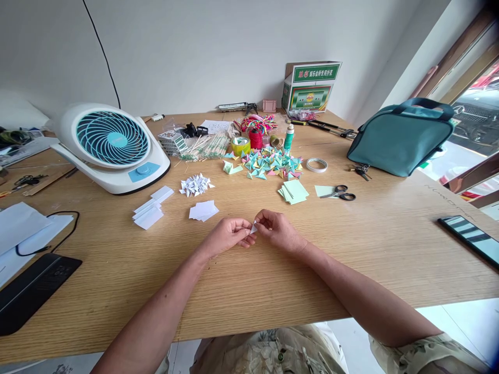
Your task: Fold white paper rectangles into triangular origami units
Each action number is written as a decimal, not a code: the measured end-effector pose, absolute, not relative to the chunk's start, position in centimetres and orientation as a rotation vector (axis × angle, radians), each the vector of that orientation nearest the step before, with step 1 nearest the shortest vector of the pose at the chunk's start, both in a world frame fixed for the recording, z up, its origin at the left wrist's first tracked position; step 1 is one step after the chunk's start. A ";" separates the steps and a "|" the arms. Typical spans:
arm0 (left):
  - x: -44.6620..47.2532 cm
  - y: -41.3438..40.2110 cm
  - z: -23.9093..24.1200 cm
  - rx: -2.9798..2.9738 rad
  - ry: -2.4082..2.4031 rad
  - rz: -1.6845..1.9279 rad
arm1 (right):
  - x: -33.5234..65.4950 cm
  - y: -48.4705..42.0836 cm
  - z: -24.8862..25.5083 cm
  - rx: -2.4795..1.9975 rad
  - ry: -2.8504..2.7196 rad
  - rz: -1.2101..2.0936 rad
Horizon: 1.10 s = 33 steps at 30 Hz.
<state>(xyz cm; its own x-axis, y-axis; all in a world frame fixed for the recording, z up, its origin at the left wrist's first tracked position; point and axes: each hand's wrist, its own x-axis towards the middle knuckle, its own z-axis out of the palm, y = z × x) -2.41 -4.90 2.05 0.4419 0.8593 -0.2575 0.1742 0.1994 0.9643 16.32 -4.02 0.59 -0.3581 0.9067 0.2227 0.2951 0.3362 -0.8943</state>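
Between my two hands is a small folded piece of white paper (253, 227). My left hand (233, 232) pinches its left side with thumb and fingers, and my right hand (277, 228) grips it from the right. Fingers cover much of the paper. Beyond my left hand lie flat white paper pieces (204, 210), with a pile of folded white paper triangles (195, 185) behind them. Pleated white strips (153, 209) rest farther left. Past my right hand are a stack of light green paper squares (293, 191) and black-handled scissors (338, 192) lying partly over another green sheet.
A white fan (113, 145) stands at left, near a black tablet-like device (37, 291). Colourful folded paper pieces (268, 164), a tape roll (317, 165) and a glue bottle (289, 137) sit mid-table. At right are a teal bag (401, 137), keys (362, 171) and a phone (470, 240).
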 end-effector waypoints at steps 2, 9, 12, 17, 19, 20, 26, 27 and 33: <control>-2.3 -4.9 1.9 1.303 1.052 0.649 | 16.3 -4.0 0.5 -1.067 -1.818 1.033; -2.2 -5.0 1.4 1.209 1.083 0.693 | 16.4 -3.8 -0.1 -1.021 -1.765 1.130; -2.2 -5.1 1.3 1.226 1.082 0.710 | 16.4 -3.7 -0.4 -0.968 -1.720 1.157; -2.2 -5.0 1.2 1.346 1.129 0.723 | 16.4 -3.6 -0.6 -0.924 -1.705 1.204; -2.2 -5.0 1.3 1.401 1.141 0.731 | 16.5 -3.6 -0.6 -0.913 -1.730 1.220; -2.2 -5.0 1.3 1.437 1.147 0.734 | 16.5 -3.6 -0.6 -0.913 -1.751 1.224; -2.2 -5.3 1.5 1.670 1.147 0.724 | 16.7 -3.6 -0.4 -0.939 -1.784 1.224; -2.1 -5.4 1.5 1.691 1.150 0.736 | 16.7 -3.5 -0.4 -0.945 -1.766 1.231; -1.7 -5.5 1.3 1.744 1.209 0.865 | 16.6 -3.4 -0.5 -0.943 -1.706 1.282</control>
